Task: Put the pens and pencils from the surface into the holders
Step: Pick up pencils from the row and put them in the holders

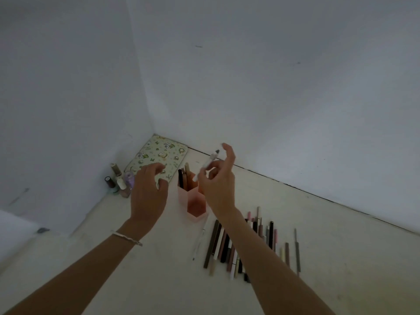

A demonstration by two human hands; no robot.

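Pink hexagonal holders [196, 206] stand on the pale surface, and the rear one has a few dark and tan pens [183, 177] sticking up. My right hand [219, 178] hovers just above the holders and pinches a white pen [205, 165] with a dark tip, tilted up to the right. My left hand [148, 189] floats left of the holders with fingers loosely curled, holding nothing. A row of several pens and pencils [247, 246] lies on the surface to the right, partly hidden under my right forearm. A thin clear pen [199, 241] lies left of that row.
A patterned green-and-cream pouch [159, 153] lies in the corner behind the holders. Several small nail polish bottles [119, 180] stand by the left wall. White walls close the surface at the back and left.
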